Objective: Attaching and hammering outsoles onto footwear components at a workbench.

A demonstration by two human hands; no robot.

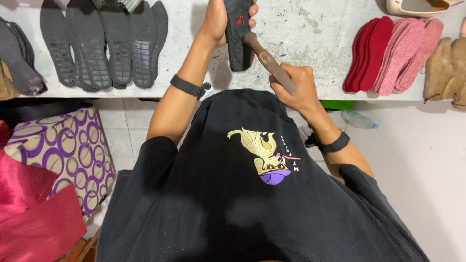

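Left hand [219, 20] grips sole [238, 34]; right hand [297, 87] presses tool [268, 62].

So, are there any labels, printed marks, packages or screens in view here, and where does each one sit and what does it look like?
Small red mark: on the dark shoe sole that the left hand holds upright over the table.
Shirt print: on the black shirt's chest, a yellow cartoon animal with a purple shape.
Plastic bottle: lying on the floor, clear with a blue cap.
No screens or signs.
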